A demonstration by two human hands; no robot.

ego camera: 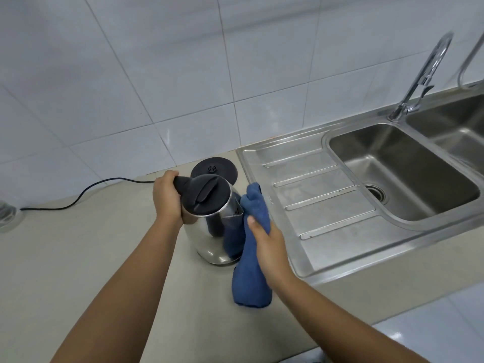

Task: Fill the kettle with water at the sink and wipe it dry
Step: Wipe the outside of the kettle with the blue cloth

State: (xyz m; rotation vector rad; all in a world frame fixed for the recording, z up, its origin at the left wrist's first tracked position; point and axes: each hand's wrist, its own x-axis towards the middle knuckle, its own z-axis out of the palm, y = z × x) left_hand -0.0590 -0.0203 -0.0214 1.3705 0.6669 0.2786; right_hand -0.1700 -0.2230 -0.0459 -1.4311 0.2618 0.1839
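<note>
A: On the counter, left of the sink: left hand [167, 199] is closed around the black handle of the kettle [209, 221], steadying it. Right hand [269, 244] is clenched on a blue cloth [252, 263], pressing it against the kettle's spout side.

B: Kettle position?

A: It looks set down on the beige counter [91, 258], tilted a bit toward the camera, lid shut. It's off its base; the black base [214, 169] sits just behind it, empty.

B: So which stage?

A: Wiping, I'd judge. The kettle is away from the basin and the faucet [424, 74] isn't running, so filling looks done. Can't see inside to confirm water, though.

B: What's left?

A: Probably the rest of the wipe. The cloth covers only the right side; the shiny front and left side are bare. Whether they're wet, can't tell. The lower end of the cloth trails on the counter.

B: Surroundings?

A: The steel sink [403, 176] has a ribbed drainboard [319, 200] right beside the right hand, with a second basin further right. The power cord [86, 191] runs from the base leftward along the counter. Tiled wall behind.

B: Anything in the way?

A: Not much. The base sits close behind the kettle and the drainboard edge is next to the cloth. The left hand on the handle blocks wiping there.
</note>
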